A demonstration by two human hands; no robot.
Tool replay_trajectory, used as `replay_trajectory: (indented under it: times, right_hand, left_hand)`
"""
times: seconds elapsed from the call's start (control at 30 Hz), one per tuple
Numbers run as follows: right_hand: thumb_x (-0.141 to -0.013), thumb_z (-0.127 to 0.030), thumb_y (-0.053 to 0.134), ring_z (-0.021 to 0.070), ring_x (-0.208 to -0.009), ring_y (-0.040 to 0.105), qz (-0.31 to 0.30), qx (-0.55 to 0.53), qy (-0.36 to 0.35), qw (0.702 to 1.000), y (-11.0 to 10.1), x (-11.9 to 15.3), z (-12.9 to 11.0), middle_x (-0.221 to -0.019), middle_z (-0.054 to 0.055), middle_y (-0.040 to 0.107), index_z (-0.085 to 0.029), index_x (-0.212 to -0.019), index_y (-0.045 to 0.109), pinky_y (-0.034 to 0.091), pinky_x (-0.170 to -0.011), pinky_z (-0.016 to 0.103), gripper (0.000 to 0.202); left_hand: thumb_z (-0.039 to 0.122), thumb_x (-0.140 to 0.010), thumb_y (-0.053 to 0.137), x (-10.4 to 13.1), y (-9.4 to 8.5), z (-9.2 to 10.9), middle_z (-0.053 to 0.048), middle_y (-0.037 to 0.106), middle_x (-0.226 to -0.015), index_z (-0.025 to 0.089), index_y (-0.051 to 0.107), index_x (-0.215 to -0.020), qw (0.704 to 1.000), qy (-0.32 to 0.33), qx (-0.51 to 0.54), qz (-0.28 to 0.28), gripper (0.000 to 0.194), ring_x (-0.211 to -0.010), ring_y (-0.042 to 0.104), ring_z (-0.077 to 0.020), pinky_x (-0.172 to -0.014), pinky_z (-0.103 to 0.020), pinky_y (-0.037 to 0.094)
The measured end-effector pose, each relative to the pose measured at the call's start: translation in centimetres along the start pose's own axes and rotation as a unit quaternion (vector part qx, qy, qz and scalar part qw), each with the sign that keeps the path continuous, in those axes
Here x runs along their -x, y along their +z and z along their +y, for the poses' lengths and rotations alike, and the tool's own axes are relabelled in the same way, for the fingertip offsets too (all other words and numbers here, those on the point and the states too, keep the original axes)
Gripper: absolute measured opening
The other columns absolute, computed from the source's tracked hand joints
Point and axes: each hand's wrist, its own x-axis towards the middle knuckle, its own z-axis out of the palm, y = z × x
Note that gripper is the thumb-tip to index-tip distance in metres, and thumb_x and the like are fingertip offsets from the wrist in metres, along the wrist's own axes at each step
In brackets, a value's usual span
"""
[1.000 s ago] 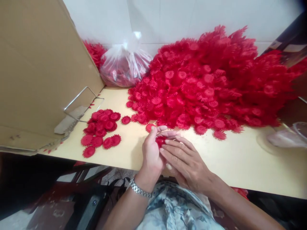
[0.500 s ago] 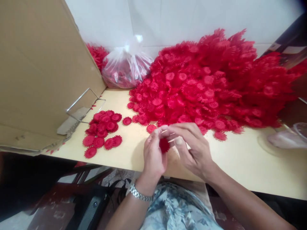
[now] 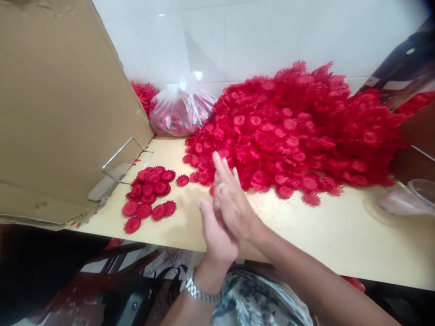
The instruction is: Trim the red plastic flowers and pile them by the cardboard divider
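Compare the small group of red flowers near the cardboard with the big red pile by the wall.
The small group lies mostly flat, a handful; the big pile is heaped high, with hundreds. The small group sits beside the cardboard; the big pile leans against the wall. Both hold the same red toothed flower pieces.

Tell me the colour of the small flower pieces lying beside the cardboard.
Red, clearest in the head view: flower pieces.

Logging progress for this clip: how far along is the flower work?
Done: a small cluster of red flowers lies apart by the cardboard. In hand: the left hand and right hand are pressed together; whatever lies between is hidden. Left: the big pile.
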Motion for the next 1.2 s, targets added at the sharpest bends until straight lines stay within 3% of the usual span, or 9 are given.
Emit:
replay_trajectory:
  times: [0.07, 0.17, 0.27, 0.33, 0.47, 0.67, 0.87, 1.07, 1.2]
  right_hand:
    - [-0.094, -0.05, 0.011, 0.0203, -0.14, 0.005, 0.008, -0.009, 0.014, 1.0, -0.1, -0.5, 0.4, -0.152, 0.001, 0.018, -0.028, -0.146, 0.007, 0.008, -0.114, 0.053, 0.057]
    - [-0.093, -0.05, 0.009, 0.0211, -0.14, 0.006, -0.041, -0.004, -0.01, 0.999, 0.6, 1.1, -0.2, -0.153, 0.004, 0.008, -0.023, -0.147, 0.001, 0.019, -0.113, 0.05, 0.06]
    - [-0.092, -0.052, 0.008, 0.0207, -0.14, 0.004, -0.052, -0.014, -0.051, 0.997, 1.2, 2.2, -0.6, -0.153, 0.005, 0.002, -0.019, -0.146, -0.004, 0.02, -0.114, 0.047, 0.065]
    - [-0.093, -0.051, 0.011, 0.0208, -0.139, 0.007, -0.028, -0.028, -0.026, 0.999, 0.9, 1.4, -0.1, -0.153, 0.004, 0.005, -0.021, -0.147, 0.0, 0.017, -0.114, 0.048, 0.062]
    - [-0.095, -0.046, 0.013, 0.0191, -0.139, 0.01, 0.026, -0.052, 0.032, 0.998, -0.4, -0.2, 1.0, -0.152, 0.001, 0.012, -0.028, -0.146, 0.007, 0.018, -0.114, 0.048, 0.055]
    - [-0.094, -0.047, 0.009, 0.0201, -0.139, 0.008, -0.027, -0.008, -0.016, 0.999, 0.5, 2.7, 0.0, -0.152, 0.002, 0.001, -0.023, -0.146, -0.002, 0.025, -0.112, 0.045, 0.059]
    - [-0.096, -0.044, 0.014, 0.0203, -0.138, 0.011, 0.083, -0.051, 0.083, 0.992, -0.9, 0.4, 1.5, -0.151, 0.0, 0.018, -0.03, -0.145, 0.014, 0.023, -0.112, 0.048, 0.051]
    - [-0.093, -0.051, 0.009, 0.0174, -0.139, 0.006, -0.01, -0.048, 0.01, 0.999, -0.2, 3.4, 0.4, -0.152, -0.004, 0.0, -0.029, -0.146, -0.003, 0.02, -0.114, 0.044, 0.058]
    - [-0.093, -0.049, 0.003, 0.0171, -0.138, 0.007, 0.064, -0.058, 0.111, 0.99, -0.9, 1.7, 1.4, -0.152, 0.0, 0.009, -0.025, -0.146, 0.005, 0.018, -0.114, 0.045, 0.058]
  left_hand:
    - [0.064, -0.084, 0.021, 0.2, -0.1, -0.2, -0.005, 0.054, -0.131, 0.025, 0.057, -0.12, 0.998, 0.046, -0.017, -0.026, 0.064, -0.136, 0.027, -0.019, -0.107, -0.032, 0.029]
    - [0.055, -0.088, 0.014, -0.4, -0.8, 0.5, -0.007, 0.054, -0.131, 0.017, 0.055, -0.123, 0.994, 0.082, -0.056, -0.046, 0.065, -0.135, 0.028, -0.0131, -0.105, -0.026, 0.029]
    - [0.051, -0.09, 0.017, -1.1, -1.3, 1.3, -0.002, 0.053, -0.132, 0.025, 0.053, -0.124, 0.994, 0.08, -0.065, -0.044, 0.057, -0.137, 0.022, -0.0106, -0.107, -0.028, 0.026]
    - [0.055, -0.088, 0.024, -0.9, -1.2, 1.0, 0.001, 0.049, -0.136, 0.031, 0.054, -0.122, 0.992, 0.088, -0.064, -0.057, 0.052, -0.139, 0.016, -0.0126, -0.111, -0.03, 0.02]
    - [0.065, -0.078, 0.04, 0.2, -0.5, -0.1, -0.001, 0.04, -0.144, 0.03, 0.054, -0.124, 0.987, 0.105, -0.065, -0.107, 0.059, -0.14, 0.012, -0.0195, -0.112, -0.03, 0.016]
    - [0.055, -0.085, 0.038, -1.3, -0.1, 1.4, 0.001, 0.048, -0.138, 0.037, 0.053, -0.123, 0.996, 0.056, -0.038, -0.056, 0.045, -0.139, 0.017, -0.0179, -0.11, -0.035, 0.024]
    - [0.061, -0.081, 0.038, 0.0, 0.3, -0.8, -0.007, 0.051, -0.135, 0.025, 0.055, -0.123, 0.995, 0.042, -0.033, -0.089, 0.057, -0.137, 0.023, -0.0226, -0.109, -0.033, 0.027]
    - [0.055, -0.085, 0.039, -1.2, 0.1, 0.4, -0.001, 0.05, -0.136, 0.032, 0.057, -0.121, 0.996, 0.051, -0.023, -0.068, 0.046, -0.138, 0.022, -0.0181, -0.108, -0.03, 0.028]
    - [0.057, -0.081, 0.045, -0.9, 0.3, -0.8, -0.003, 0.05, -0.136, 0.028, 0.058, -0.12, 0.992, 0.038, -0.037, -0.117, 0.05, -0.137, 0.023, -0.0216, -0.109, -0.032, 0.028]
